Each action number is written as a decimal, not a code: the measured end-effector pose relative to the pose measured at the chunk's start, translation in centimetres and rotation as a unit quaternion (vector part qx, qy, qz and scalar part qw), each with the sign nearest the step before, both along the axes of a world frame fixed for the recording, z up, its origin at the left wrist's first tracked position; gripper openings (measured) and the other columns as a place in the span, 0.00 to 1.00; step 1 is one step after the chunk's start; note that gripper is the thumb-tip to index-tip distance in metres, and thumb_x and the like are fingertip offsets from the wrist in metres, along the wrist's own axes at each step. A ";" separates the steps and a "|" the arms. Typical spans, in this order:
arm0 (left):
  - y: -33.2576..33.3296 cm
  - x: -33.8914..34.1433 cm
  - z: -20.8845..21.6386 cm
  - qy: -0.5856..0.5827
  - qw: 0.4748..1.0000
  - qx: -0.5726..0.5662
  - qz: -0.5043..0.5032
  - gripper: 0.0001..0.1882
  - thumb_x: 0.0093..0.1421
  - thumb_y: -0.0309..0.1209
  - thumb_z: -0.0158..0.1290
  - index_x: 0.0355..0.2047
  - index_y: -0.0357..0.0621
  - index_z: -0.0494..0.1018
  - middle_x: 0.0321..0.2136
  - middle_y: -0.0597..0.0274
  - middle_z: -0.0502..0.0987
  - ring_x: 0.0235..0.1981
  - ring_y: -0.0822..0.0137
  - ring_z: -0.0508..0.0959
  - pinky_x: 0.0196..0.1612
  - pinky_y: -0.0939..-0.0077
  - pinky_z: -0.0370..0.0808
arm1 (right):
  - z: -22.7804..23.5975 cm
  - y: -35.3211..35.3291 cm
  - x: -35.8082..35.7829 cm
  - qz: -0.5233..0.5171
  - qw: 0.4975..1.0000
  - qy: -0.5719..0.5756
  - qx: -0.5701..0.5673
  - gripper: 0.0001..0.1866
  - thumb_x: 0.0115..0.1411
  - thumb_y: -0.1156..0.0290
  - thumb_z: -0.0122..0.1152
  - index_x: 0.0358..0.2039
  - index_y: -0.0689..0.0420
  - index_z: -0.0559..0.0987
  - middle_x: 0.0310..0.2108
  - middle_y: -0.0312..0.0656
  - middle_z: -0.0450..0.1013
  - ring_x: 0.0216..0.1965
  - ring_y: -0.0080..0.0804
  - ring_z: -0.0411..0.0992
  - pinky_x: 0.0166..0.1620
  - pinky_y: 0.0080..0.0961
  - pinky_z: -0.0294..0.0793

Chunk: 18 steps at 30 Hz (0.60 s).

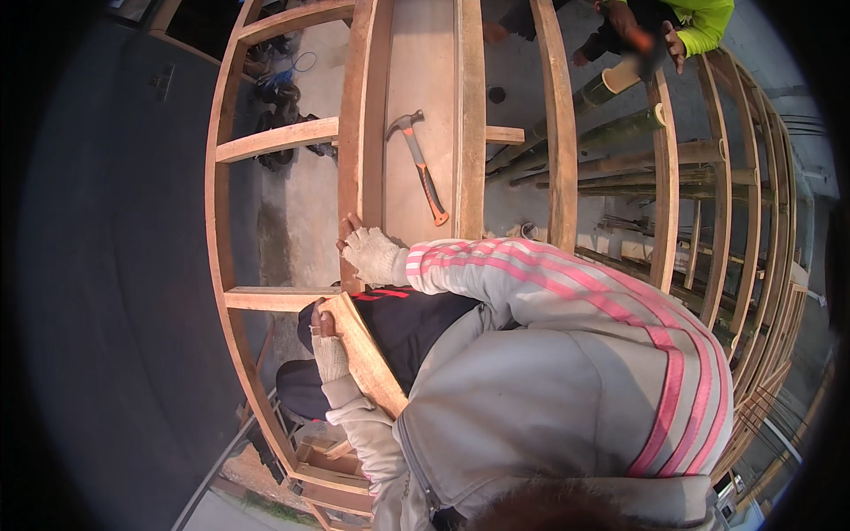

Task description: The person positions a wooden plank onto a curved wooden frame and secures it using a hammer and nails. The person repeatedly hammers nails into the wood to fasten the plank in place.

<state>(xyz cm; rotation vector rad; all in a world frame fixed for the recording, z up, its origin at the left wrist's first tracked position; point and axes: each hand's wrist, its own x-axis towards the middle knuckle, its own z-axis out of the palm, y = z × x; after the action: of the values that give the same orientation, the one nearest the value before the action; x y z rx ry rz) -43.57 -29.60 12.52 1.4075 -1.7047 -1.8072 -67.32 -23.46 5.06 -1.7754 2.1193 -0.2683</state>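
Note:
My left hand point(329, 347), in a pale fingerless knit glove, is closed around the edge of a short piece of sawn timber point(365, 358). The timber lies slanted over my lap, and its near end rests by my jacket. In a matching glove, my right hand point(372, 254) lies on a long wooden beam point(361, 124), with its fingers stretched out and spread over the surface. Beyond that hand, a claw hammer point(419, 168) with an orange and black grip lies on a flat board point(421, 71) between two beams.
A wooden frame with crosspieces point(279, 140) stands at my left beside a dark panel point(115, 265). Bamboo poles point(620, 131) and more timber uprights point(666, 177) fill the right side. At the far right, a person in a yellow-green sleeve point(706, 22) handles a blurred tool.

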 end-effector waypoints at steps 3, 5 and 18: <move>0.1 -0.5 0.0 -0.021 1.000 -0.006 -0.007 0.30 0.75 0.47 0.50 0.67 0.37 0.70 0.56 0.57 0.75 0.56 0.65 0.73 0.62 0.70 0.69 | -0.8 -0.2 0.1 -0.002 1.000 0.011 0.002 0.40 0.63 0.52 0.66 0.71 0.57 0.67 0.75 0.66 0.51 0.77 0.66 0.50 0.59 0.51 0.76; 0.5 -1.1 0.5 0.011 1.000 0.002 0.003 0.30 0.75 0.47 0.50 0.67 0.38 0.70 0.55 0.58 0.76 0.54 0.66 0.73 0.60 0.71 0.70 | -0.4 -0.3 0.0 -0.004 1.000 0.020 0.013 0.40 0.63 0.53 0.65 0.71 0.57 0.67 0.76 0.66 0.51 0.77 0.67 0.50 0.60 0.51 0.75; 0.2 -1.4 1.4 -0.085 0.996 -0.012 -0.021 0.29 0.76 0.45 0.49 0.69 0.40 0.68 0.57 0.60 0.75 0.53 0.71 0.75 0.52 0.79 0.73 | 0.0 -0.3 -0.3 0.006 1.000 -0.009 0.017 0.40 0.65 0.52 0.64 0.72 0.57 0.65 0.76 0.66 0.51 0.77 0.68 0.49 0.64 0.52 0.73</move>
<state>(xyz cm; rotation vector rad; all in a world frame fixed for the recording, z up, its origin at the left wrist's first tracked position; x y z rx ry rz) -44.99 -29.40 13.94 1.5658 -1.8442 -1.7245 -67.58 -23.79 5.04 -1.7584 2.0879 -0.2441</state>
